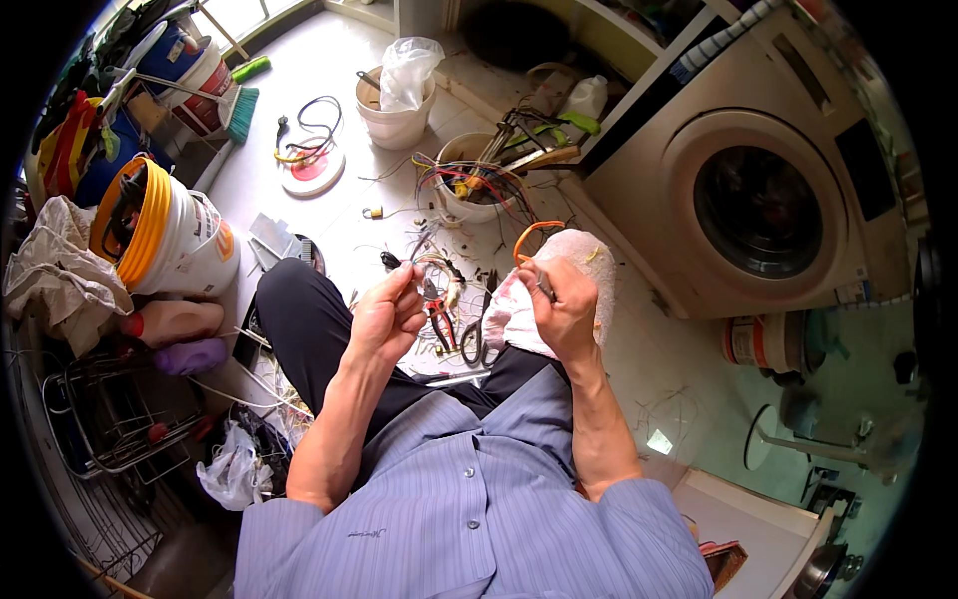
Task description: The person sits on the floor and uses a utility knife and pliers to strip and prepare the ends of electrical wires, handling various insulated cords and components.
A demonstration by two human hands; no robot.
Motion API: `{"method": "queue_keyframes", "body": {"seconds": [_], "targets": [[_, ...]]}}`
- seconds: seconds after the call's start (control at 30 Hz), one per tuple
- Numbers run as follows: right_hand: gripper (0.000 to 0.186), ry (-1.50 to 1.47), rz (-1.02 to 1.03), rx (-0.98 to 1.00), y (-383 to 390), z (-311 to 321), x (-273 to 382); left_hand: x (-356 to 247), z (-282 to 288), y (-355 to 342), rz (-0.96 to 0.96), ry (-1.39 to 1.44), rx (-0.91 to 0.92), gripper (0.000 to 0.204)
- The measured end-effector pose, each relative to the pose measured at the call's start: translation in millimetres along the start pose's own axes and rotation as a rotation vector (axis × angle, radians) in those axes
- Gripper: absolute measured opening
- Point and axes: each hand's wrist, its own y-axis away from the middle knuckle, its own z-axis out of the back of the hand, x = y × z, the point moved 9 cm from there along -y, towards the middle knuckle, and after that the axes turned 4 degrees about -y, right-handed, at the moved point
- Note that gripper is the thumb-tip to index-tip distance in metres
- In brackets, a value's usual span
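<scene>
Over a pink towel [574, 248], apparently spread as lap padding, the right hand [549, 282] grips a grey tool [544, 287] beside an orange cable [532, 231]; left of the towel, the left hand [410, 268] presses fingertips together, on what I cannot tell, while beyond the towel a white bucket [471, 212] holds coloured wires [461, 178].

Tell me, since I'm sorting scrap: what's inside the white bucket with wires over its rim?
Coloured electrical wires and long thin pieces show at the mouth of the white bucket; whatever lies beneath them is covered.
</scene>
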Motion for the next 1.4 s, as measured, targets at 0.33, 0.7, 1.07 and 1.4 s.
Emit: {"method": "queue_keyframes", "body": {"seconds": [0.33, 0.7, 1.07, 1.4], "targets": [[0.021, -0.085, 0.176, 0.371, 20.2, -46.6, 42.6, -22.3, -41.2, -0.9, 0.009, -0.472, 0.141, 0.05], [0.032, -0.087, 0.258, 0.599, 46.0, -72.1, 53.6, -5.6, -40.9, -10.1, -0.001, -1.06, 0.256, 0.025], [0.019, -0.124, 0.122, 0.417, 41.5, -47.2, 35.7, -13.9, 0.3, -18.8, -0.007, -0.548, 0.095, 0.025], [0.01, -0.149, -0.26, 0.266, 47.5, -19.5, 4.9, -51.1, 20.7, -24.0, -0.216, -0.267, -0.018, 0.025]]}}
